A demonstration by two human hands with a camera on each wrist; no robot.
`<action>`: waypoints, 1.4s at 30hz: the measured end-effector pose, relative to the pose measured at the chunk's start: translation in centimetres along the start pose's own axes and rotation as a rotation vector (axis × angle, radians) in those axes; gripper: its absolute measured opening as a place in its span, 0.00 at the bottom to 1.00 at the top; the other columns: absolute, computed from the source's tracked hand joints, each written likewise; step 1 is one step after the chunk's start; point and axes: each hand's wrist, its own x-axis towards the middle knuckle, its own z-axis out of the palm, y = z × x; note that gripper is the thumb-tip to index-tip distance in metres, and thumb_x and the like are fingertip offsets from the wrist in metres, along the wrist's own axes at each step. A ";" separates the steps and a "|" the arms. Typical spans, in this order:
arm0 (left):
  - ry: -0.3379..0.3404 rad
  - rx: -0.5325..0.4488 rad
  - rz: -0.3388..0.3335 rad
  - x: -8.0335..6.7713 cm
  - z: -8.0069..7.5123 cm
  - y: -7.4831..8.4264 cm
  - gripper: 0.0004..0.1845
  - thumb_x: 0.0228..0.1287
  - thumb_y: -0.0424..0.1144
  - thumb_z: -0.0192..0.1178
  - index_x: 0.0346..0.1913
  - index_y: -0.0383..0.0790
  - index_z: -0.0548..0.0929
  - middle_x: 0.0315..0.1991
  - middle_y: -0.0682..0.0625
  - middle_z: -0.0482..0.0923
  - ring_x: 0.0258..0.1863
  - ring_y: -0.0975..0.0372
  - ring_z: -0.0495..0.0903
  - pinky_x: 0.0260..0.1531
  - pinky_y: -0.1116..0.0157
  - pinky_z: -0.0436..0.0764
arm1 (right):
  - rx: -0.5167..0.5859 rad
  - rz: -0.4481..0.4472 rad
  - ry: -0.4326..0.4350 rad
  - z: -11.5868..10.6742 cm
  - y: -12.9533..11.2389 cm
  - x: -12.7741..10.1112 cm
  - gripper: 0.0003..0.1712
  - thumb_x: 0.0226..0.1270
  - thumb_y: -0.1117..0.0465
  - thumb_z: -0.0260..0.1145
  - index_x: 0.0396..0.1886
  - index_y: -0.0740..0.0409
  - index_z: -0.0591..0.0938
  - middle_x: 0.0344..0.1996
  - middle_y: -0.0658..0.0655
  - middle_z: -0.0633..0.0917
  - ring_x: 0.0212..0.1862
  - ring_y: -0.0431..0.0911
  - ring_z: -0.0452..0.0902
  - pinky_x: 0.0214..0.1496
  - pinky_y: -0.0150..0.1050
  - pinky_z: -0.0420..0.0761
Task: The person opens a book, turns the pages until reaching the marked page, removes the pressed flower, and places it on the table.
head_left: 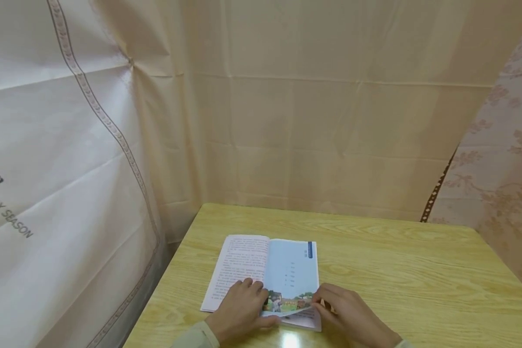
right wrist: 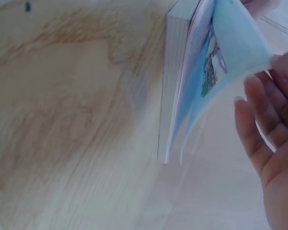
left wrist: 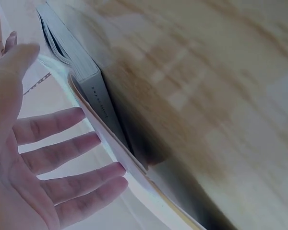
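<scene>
An open book lies on the wooden table, its left page covered in printed text. The right-hand leaf is a light blue page with a small colour picture along its near edge. My left hand rests across the near part of the book by the fold; in the left wrist view its fingers are spread and nearly straight against the pages. Thumb and fingers of my right hand pinch the near right corner of the blue page. In the right wrist view that page bends up, away from the stack of leaves beneath.
The wooden table extends to the right of the book and behind it. Beige cloth hangs behind the table. A pale printed sheet hangs at the left, and a flowered one at the right.
</scene>
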 end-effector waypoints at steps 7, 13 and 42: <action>-0.018 -0.062 -0.013 -0.1 -0.1 -0.2 0.25 0.78 0.61 0.50 0.40 0.46 0.87 0.38 0.53 0.83 0.34 0.61 0.79 0.30 0.65 0.79 | -0.030 0.112 0.045 0.0 0.0 0.0 0.14 0.70 0.55 0.73 0.46 0.43 0.76 0.36 0.37 0.77 0.30 0.29 0.69 0.25 0.25 0.72; 0.132 -0.069 -0.031 -0.4 0.3 -0.2 0.22 0.76 0.47 0.57 0.60 0.34 0.77 0.49 0.45 0.84 0.39 0.59 0.85 0.31 0.63 0.83 | 0.018 0.227 -0.232 -0.1 0.2 -0.4 0.13 0.71 0.42 0.68 0.47 0.41 0.81 0.40 0.37 0.77 0.36 0.31 0.71 0.35 0.30 0.79; 0.125 -0.041 0.104 -0.9 0.1 -1.0 0.13 0.73 0.38 0.61 0.56 0.46 0.86 0.67 0.44 0.77 0.69 0.49 0.72 0.63 0.52 0.76 | -0.068 0.117 -0.331 0.6 1.0 -0.7 0.12 0.67 0.45 0.73 0.45 0.43 0.88 0.49 0.39 0.80 0.45 0.35 0.76 0.47 0.35 0.83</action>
